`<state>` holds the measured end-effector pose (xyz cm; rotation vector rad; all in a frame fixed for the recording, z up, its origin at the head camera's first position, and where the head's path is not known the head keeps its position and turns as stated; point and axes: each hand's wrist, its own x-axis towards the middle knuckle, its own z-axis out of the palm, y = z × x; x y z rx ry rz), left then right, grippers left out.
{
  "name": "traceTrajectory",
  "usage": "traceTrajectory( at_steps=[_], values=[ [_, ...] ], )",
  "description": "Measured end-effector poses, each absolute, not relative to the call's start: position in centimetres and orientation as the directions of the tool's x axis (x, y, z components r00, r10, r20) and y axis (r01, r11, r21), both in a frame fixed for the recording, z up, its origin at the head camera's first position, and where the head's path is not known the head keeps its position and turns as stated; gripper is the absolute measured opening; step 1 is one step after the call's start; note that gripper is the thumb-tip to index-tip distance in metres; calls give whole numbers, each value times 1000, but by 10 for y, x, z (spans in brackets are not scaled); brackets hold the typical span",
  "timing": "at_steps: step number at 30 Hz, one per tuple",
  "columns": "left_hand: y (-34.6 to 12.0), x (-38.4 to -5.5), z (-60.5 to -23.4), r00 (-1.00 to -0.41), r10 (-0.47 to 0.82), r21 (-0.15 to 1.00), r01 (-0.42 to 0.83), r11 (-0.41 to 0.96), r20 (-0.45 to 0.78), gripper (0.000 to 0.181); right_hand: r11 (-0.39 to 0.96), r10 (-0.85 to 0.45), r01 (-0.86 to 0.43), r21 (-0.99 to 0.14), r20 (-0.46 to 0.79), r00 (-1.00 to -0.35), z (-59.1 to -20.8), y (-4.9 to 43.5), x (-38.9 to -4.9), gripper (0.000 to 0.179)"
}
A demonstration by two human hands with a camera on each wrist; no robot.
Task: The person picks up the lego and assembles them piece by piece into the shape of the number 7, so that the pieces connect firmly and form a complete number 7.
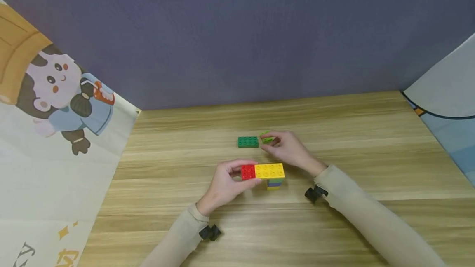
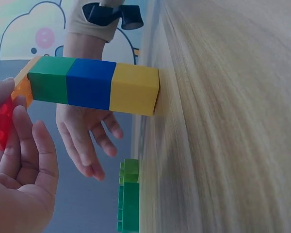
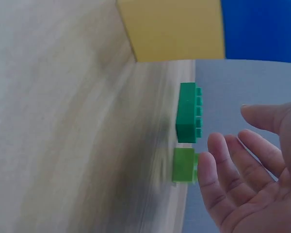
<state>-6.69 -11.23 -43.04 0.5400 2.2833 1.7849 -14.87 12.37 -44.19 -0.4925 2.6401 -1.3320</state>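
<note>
My left hand [image 1: 228,180] pinches a red toy brick [image 1: 248,172] between thumb and fingers. That brick sits against the left end of a long yellow brick [image 1: 269,171], which tops a short upright tower. In the left wrist view the tower shows a green block [image 2: 48,80], a blue block [image 2: 90,83] and a yellow block [image 2: 134,88] on the table. My right hand [image 1: 289,149] hovers around a small lime-green brick [image 1: 267,140], thumb and fingers apart. Its fingers partly cover that brick in the head view. Left of it lies a dark green brick [image 1: 248,142], studs up.
A wood-grain table [image 1: 167,151] carries everything. A dark blue-grey panel [image 1: 237,40] stands along its back edge. Printed panels rise at both sides, the left one with a cartoon figure [image 1: 59,81]. Small black devices are strapped to both wrists.
</note>
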Motion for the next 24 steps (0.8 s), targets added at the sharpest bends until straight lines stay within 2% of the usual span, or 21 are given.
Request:
traceTrajectory(
  at_steps=[24],
  values=[
    [-110,-65,-429,-914,398,960,179,215,81,42,621,-411,-245,-745,-43,-910,-462,102,-173,50]
  ],
)
